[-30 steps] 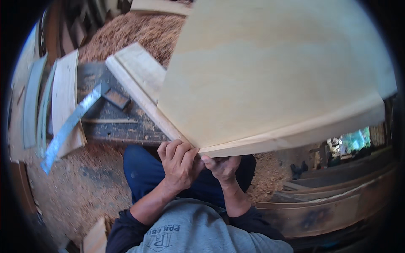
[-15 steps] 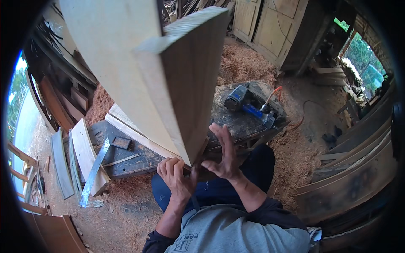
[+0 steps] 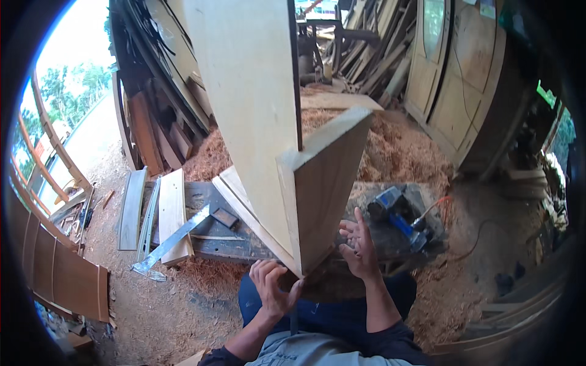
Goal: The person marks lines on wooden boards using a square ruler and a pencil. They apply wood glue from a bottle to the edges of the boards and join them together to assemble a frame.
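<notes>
A pale wooden frame [image 3: 247, 110] stands on the workbench close before me, one tall board joined at an angle to a shorter board [image 3: 326, 183]. Their joint comes to a point at the bottom, near my lap. Around that lower corner, my left hand [image 3: 274, 290] is closed, its fingers curled at the edge and its thumb by the tip. My right hand [image 3: 361, 250] is raised beside the shorter board, fingers apart, holding nothing. Whether its fingertips touch the board I cannot tell. A blue and black nail gun [image 3: 395, 216] lies on the bench to the right.
The dark workbench [image 3: 207, 247] carries a metal square [image 3: 171, 238], a small dark rectangular block [image 3: 224, 218] and a loose pale board [image 3: 174, 207]. Wood shavings [image 3: 397, 146] heap behind it. Cabinet doors [image 3: 455, 79] stand at the back right; curved panels [image 3: 61, 262] lean at left.
My view has tilted up, showing more of the workshop behind. My right hand has turned more edge-on, fingers still apart. My left hand stays at the frame's lower corner.
</notes>
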Tool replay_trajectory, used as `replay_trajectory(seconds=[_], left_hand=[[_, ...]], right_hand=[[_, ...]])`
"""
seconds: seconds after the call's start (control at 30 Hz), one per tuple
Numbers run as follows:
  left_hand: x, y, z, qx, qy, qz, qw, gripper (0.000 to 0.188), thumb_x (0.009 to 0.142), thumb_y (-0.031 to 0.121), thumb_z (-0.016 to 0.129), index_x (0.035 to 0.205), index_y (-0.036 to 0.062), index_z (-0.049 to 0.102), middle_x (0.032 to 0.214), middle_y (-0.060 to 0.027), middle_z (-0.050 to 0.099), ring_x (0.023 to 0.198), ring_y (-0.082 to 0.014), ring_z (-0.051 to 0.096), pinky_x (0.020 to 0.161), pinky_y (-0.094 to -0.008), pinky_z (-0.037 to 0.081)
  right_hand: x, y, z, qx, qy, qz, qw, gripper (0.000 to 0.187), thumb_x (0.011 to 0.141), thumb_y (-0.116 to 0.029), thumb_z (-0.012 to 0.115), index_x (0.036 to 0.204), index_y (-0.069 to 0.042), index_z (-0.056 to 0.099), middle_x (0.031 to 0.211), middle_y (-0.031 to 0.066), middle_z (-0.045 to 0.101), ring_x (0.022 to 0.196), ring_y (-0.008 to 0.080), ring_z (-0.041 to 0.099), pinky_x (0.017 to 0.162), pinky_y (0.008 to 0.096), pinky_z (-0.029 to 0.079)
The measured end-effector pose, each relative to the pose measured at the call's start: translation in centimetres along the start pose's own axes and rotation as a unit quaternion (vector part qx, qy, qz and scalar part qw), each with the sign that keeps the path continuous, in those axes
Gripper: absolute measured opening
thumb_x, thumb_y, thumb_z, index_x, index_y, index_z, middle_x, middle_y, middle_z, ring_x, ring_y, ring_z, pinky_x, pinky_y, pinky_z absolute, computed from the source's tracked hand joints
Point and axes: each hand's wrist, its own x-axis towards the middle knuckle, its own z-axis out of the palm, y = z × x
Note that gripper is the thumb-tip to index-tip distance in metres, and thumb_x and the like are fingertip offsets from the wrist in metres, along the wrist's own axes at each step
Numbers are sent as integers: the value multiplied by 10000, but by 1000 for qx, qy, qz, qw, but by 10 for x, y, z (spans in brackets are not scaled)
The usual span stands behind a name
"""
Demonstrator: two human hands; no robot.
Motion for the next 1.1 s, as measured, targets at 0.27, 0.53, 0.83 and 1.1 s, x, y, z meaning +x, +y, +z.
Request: replay_trajectory(seconds=[0.27, 0.53, 0.83, 1.1], left_hand=[[5, 14, -2, -36, 41, 5, 999, 551, 848, 411, 758, 1158, 48, 482, 1109, -165, 549, 1048, -335, 526, 957, -497, 400], [30, 31, -13, -115, 120, 31, 986, 572, 837, 353, 744, 1207, 74, 409, 1055, -141, 491, 938, -282, 489, 850, -477, 395], [27, 30, -12, -136, 120, -11, 983, 589, 894, 424, 683, 1249, 49, 401, 1102, -132, 456, 990, -224, 453, 850, -378, 396], [179, -34, -12, -311, 209, -117, 920, 600, 1037, 420, 457, 1418, -36, 379, 1414, -210, 492, 1322, -303, 481, 1080, -442, 381]], right_hand=[[51, -8, -19, 187, -18, 42, 981, 727, 927, -287, 631, 1531, -19, 328, 1305, 187, 588, 1203, 253, 578, 1044, 397, 443], [68, -23, -14, 243, -51, -10, 969, 871, 914, -569, 644, 1521, -19, 348, 1337, 192, 571, 1238, 264, 555, 1040, 426, 430], [85, -28, -16, 271, -130, -49, 952, 877, 915, -573, 644, 1527, -21, 342, 1355, 168, 567, 1227, 230, 558, 1014, 392, 444], [69, -17, 4, 304, -165, 51, 937, 614, 934, -244, 680, 1440, 22, 457, 1312, 118, 605, 1102, 141, 603, 904, 310, 488]])
